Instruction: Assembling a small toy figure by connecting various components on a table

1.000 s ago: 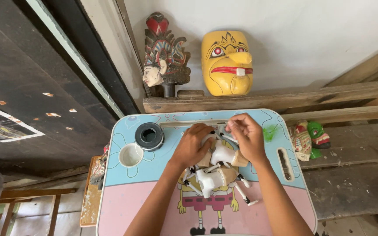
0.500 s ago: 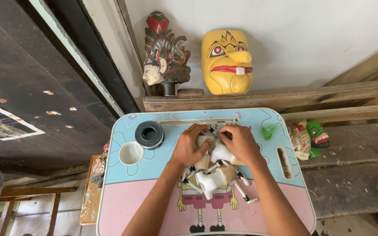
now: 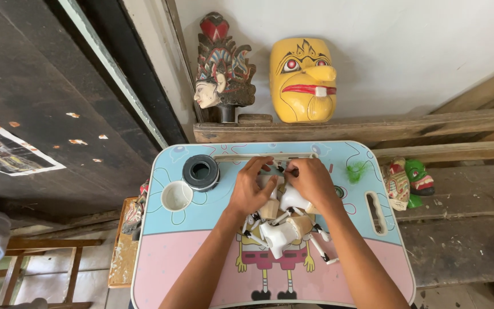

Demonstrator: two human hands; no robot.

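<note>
A small white and tan jointed puppet figure point(image 3: 281, 224) lies on a light blue and pink cartoon-printed lap table point(image 3: 172, 229). My left hand point(image 3: 251, 187) and my right hand point(image 3: 310, 182) are both closed over the figure's upper part at the table's middle, fingers meeting near its top. Thin stick-like limbs with dark tips stick out below my hands. What my fingertips pinch is hidden.
A black roll of tape point(image 3: 200, 171) and a small white cup point(image 3: 176, 195) sit on the table's left. A green fuzzy tuft point(image 3: 357, 171) lies at its right. A yellow mask point(image 3: 303, 79) and a carved head point(image 3: 219, 74) stand on the wooden ledge behind; small masks point(image 3: 407, 181) lie right.
My right hand has moved left and down from the figure's upper right, closing in beside my left hand over the figure's top. The figure has shifted slightly.
</note>
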